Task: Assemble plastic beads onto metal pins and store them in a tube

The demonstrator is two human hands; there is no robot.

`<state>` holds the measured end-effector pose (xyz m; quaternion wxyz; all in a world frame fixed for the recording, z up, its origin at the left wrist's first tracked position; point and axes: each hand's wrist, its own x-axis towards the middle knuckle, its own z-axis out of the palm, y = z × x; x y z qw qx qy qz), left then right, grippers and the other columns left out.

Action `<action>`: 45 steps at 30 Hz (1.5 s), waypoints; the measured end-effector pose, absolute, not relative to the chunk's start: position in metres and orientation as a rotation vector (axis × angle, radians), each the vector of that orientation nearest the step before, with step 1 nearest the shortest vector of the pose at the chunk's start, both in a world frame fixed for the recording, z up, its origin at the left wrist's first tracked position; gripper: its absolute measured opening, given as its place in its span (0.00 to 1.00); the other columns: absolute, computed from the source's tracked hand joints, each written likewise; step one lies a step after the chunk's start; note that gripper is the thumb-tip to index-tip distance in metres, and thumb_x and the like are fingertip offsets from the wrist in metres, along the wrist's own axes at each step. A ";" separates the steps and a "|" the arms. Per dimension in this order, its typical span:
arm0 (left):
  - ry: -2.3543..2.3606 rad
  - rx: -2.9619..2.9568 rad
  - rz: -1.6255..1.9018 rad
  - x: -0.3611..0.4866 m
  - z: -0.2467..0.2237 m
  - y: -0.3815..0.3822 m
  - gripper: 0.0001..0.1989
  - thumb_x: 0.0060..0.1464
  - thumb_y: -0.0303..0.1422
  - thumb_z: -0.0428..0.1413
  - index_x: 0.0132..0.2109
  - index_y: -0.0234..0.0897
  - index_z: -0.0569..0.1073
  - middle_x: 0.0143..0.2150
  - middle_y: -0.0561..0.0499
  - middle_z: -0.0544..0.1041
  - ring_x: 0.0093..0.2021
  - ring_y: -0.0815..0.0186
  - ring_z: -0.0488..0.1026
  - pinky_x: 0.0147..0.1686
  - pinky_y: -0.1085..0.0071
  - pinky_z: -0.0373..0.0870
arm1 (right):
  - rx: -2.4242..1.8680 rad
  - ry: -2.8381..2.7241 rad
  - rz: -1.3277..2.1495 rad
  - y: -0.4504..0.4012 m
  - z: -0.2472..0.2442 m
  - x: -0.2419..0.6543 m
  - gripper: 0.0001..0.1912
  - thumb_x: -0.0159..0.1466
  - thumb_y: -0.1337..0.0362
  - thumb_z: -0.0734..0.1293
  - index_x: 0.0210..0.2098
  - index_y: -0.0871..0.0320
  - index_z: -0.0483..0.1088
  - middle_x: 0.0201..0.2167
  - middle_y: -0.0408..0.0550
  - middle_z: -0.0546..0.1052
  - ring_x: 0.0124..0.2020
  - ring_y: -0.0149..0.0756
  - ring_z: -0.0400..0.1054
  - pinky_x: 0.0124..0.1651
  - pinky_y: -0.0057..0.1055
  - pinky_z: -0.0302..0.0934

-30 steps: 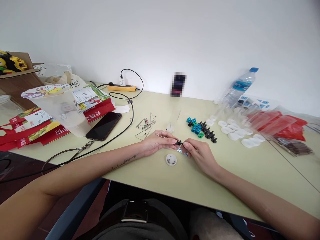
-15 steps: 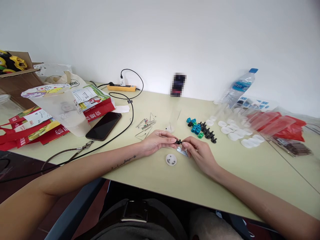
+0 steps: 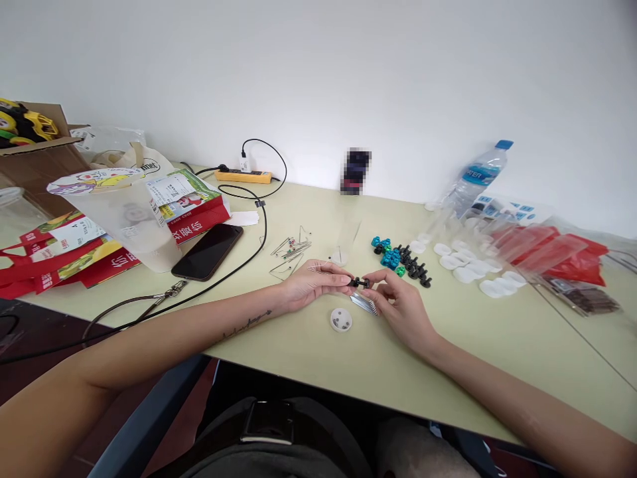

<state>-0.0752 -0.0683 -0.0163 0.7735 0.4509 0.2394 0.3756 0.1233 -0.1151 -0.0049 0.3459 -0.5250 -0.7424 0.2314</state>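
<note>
Over a pale-green table, the left hand is pinching a small black plastic piece, seemingly for steadiness; the half-curled right hand is meeting its other end, grip unclear.

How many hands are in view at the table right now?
2: the left hand pinches a small black piece; the right hand is at its other end. No others show.

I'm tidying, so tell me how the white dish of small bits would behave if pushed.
The white dish looks low and flat, so it would probably slide, not tip. The small bits appear loose inside, so they may shift if jolted.
</note>
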 end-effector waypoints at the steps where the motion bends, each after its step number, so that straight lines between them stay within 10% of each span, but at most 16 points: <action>1: 0.517 0.980 0.814 -0.075 -0.017 -0.068 0.13 0.42 0.28 0.64 0.37 0.25 0.76 0.36 0.42 0.77 0.38 0.61 0.76 0.48 0.63 0.67 | -1.364 -1.922 0.597 -0.115 -0.005 0.123 0.09 0.62 0.56 0.62 0.38 0.54 0.64 0.18 0.37 0.65 0.20 0.30 0.58 0.26 0.27 0.53; 45: 0.536 0.979 0.820 -0.076 -0.016 -0.068 0.15 0.40 0.30 0.65 0.37 0.27 0.76 0.35 0.43 0.78 0.37 0.62 0.76 0.49 0.64 0.67 | -1.337 -1.917 0.610 -0.119 0.001 0.121 0.16 0.67 0.53 0.53 0.36 0.55 0.66 0.18 0.39 0.65 0.21 0.31 0.61 0.28 0.28 0.54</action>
